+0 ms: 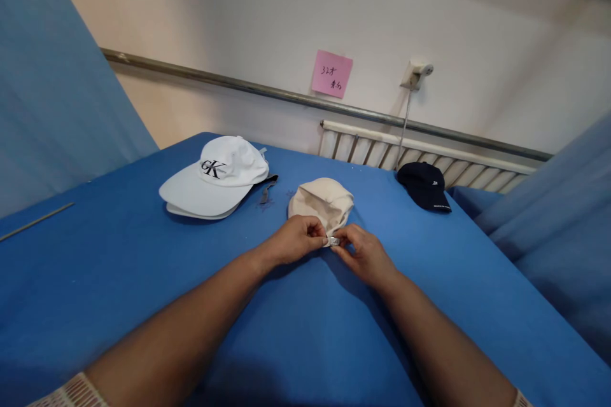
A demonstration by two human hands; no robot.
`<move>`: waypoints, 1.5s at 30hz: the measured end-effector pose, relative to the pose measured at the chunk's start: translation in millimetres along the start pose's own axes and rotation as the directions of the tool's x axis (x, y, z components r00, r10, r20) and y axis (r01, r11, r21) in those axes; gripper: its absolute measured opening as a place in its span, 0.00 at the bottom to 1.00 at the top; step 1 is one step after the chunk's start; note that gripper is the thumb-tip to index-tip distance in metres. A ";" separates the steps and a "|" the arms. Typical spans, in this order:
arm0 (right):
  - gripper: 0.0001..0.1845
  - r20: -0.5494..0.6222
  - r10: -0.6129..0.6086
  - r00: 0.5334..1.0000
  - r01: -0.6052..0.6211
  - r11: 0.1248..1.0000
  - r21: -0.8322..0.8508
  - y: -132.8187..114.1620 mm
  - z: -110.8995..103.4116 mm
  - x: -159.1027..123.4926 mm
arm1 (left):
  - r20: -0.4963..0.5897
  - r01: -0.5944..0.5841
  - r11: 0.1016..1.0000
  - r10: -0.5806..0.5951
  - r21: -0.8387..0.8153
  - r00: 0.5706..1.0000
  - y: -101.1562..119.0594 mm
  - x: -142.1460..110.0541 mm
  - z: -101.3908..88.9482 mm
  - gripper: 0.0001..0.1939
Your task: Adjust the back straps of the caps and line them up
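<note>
A beige cap (324, 196) lies on the blue-covered table, its back strap side facing me. My left hand (300, 238) pinches the strap edge of the cap from the left. At the strap's middle sits a small silvery buckle (333, 241). My right hand (365, 253) grips the strap by the buckle with thumb and fingers, from the right. Both hands are close together, and the fingertips cover part of the strap. The cap's brim is not visible.
White caps (224, 172), stacked, one with a black "CK" logo, lie to the left. A navy cap (424, 186) rests at the right edge of the blue table (167, 292). A thin stick (38, 221) lies far left. Behind are a radiator (372, 149), a metal rail (248, 86) and blue curtains (62, 89).
</note>
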State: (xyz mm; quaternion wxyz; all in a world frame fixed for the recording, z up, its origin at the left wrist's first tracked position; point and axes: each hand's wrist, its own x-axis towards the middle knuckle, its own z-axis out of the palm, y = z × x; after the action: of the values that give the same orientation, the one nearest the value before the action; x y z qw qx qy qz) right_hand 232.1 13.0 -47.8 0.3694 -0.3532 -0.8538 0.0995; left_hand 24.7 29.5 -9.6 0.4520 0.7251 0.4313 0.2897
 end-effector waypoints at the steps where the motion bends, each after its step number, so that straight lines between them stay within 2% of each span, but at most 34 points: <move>1: 0.08 0.007 -0.008 1.000 0.008 1.000 0.006 -0.3 -0.2 0.0 | 0.004 0.002 1.000 -0.002 0.013 1.000 0.1 -0.2 0.1 0.11; 5: 0.08 0.024 -0.018 1.000 0.018 1.000 0.011 -1.0 -0.1 0.6 | -0.032 -0.001 0.999 0.003 0.047 0.999 -1.3 -0.2 4.1 0.11; 10: 0.07 0.025 0.017 1.000 -0.018 1.000 0.007 -1.7 1.5 2.7 | -0.104 -0.006 1.000 0.006 -0.002 0.995 -2.4 0.6 10.1 0.10; 13: 0.06 -0.004 0.045 0.999 -0.045 0.999 0.021 -2.5 1.0 3.8 | -0.090 -0.024 1.000 0.024 0.003 0.996 2.5 -0.7 6.4 0.10; 18: 0.05 -0.064 0.074 0.995 -0.072 0.997 0.028 -2.6 -2.6 4.9 | -0.023 -0.059 0.988 0.063 0.145 0.998 12.6 -4.5 -5.7 0.10; 21: 0.05 -0.070 0.055 0.996 -0.053 0.998 0.035 -2.7 -3.2 5.0 | -0.013 -0.071 0.982 0.075 0.176 0.997 13.1 -5.7 -7.1 0.10; 28: 0.07 -0.026 0.017 1.000 -0.016 0.999 0.032 -5.2 0.9 4.5 | -0.002 -0.073 0.978 0.075 0.193 0.997 9.7 -6.3 0.7 0.10; 37: 0.07 -0.125 0.054 0.991 -0.049 0.998 0.036 -3.6 -3.7 5.2 | -0.036 -0.081 0.987 0.087 0.142 0.996 13.1 -5.1 -8.3 0.10; 45: 0.06 -0.077 0.027 0.997 -0.025 0.999 0.035 -8.3 -4.1 5.2 | -0.060 -0.060 0.990 0.068 0.128 0.996 8.7 -3.2 0.0 0.11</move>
State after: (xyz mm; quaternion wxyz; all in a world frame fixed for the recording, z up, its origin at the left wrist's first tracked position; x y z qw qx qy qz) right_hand 228.1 10.1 -38.4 0.4068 -0.3616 -0.8323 0.1048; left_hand 26.4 24.7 -1.8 0.3817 0.7558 0.4396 0.2995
